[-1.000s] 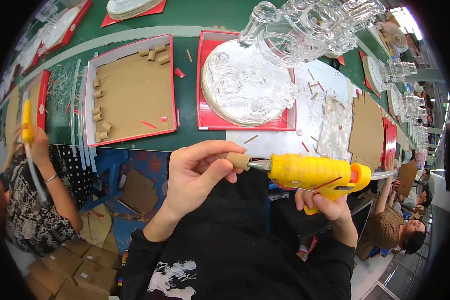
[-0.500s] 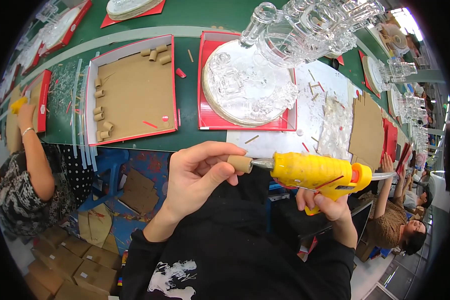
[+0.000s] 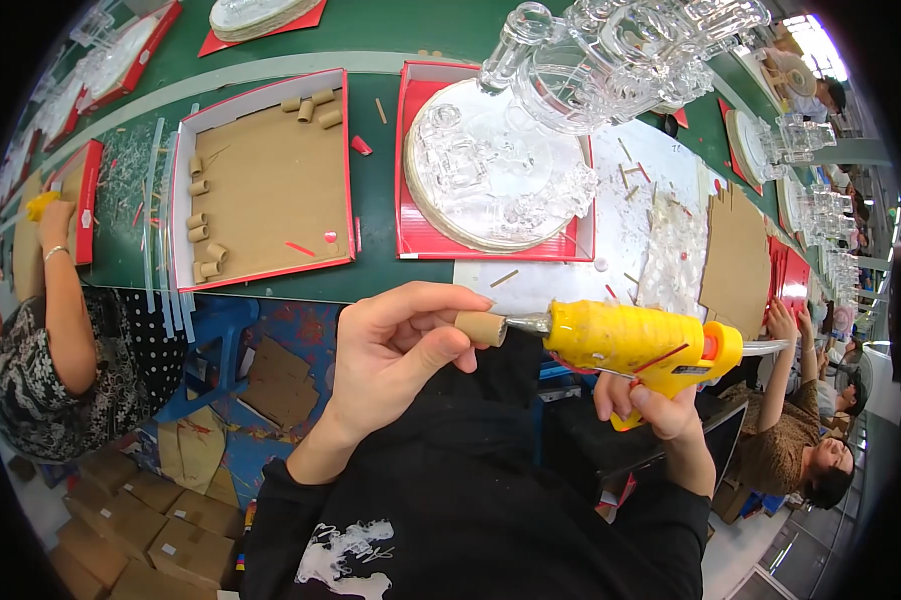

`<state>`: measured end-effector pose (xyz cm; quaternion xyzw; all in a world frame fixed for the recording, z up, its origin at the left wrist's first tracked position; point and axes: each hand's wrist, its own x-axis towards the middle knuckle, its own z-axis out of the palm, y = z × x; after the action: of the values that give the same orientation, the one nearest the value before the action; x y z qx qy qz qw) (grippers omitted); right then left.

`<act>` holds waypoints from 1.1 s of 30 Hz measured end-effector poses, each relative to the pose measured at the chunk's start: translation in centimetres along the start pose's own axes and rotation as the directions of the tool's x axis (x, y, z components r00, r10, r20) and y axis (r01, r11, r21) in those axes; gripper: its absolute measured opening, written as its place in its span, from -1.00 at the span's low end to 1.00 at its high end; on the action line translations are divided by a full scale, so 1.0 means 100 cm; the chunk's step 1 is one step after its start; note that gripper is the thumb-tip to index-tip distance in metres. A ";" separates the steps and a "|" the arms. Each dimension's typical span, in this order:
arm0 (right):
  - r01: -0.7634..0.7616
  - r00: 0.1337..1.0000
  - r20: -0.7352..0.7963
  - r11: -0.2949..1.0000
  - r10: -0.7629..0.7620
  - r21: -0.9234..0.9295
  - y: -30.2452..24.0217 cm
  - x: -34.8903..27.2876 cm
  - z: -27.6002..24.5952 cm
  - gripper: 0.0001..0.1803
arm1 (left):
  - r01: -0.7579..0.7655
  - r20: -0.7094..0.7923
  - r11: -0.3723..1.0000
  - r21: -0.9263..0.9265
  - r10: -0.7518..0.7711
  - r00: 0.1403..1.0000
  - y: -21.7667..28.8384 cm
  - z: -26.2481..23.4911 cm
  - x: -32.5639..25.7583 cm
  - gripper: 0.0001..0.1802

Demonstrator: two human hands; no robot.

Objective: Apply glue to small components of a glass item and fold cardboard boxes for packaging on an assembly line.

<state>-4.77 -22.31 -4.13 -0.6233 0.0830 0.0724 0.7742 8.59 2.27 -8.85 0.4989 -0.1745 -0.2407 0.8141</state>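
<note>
Between the thumb and fingers of my left hand point(image 3: 395, 350) is a short brown cardboard tube point(image 3: 480, 328), held on its side with its end toward the right. My right hand point(image 3: 650, 405) grips the handle of a yellow hot glue gun point(image 3: 625, 338). The gun's metal nozzle point(image 3: 530, 323) points left, its tip at the tube's right-hand end; whether it sits inside cannot be made out. A clear glue stick point(image 3: 765, 348) sticks out of the gun's back. Both hands are in front of the table's near edge.
An open red-rimmed box tray point(image 3: 270, 190) holds several similar tubes. Beside it, a red box point(image 3: 500, 248) carries a round white disc point(image 3: 530, 160) with clear glassware point(image 3: 610, 65) above. Cardboard sheets point(image 3: 735, 250) lie to the right. One co-worker point(image 3: 40, 370) sits left, another point(image 3: 800, 430) right.
The glue gun has shifted very slightly, its nozzle a touch higher and further right. My left hand and the tube stay put. The co-workers' hands at both sides have moved.
</note>
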 end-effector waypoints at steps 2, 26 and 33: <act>-0.014 1.000 0.001 1.000 0.014 0.003 -0.001 0.001 -0.001 -0.37 | 0.008 -0.004 1.000 -0.005 -0.008 1.000 0.000 -0.001 0.001 -0.56; -0.046 0.999 -0.012 0.999 0.046 0.004 -0.001 0.000 -0.004 -0.36 | 0.020 0.003 0.999 -0.034 -0.020 1.000 -0.003 -0.003 0.002 -0.58; -0.020 0.989 0.147 0.998 0.012 0.057 0.000 0.001 -0.012 -0.35 | 0.029 0.003 0.999 -0.040 -0.029 1.000 -0.002 -0.002 0.002 -0.58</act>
<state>-4.73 -23.52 -4.40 -0.5927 0.0330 0.1219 0.7955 8.83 2.26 -9.11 0.4847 -0.1633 -0.2566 0.8201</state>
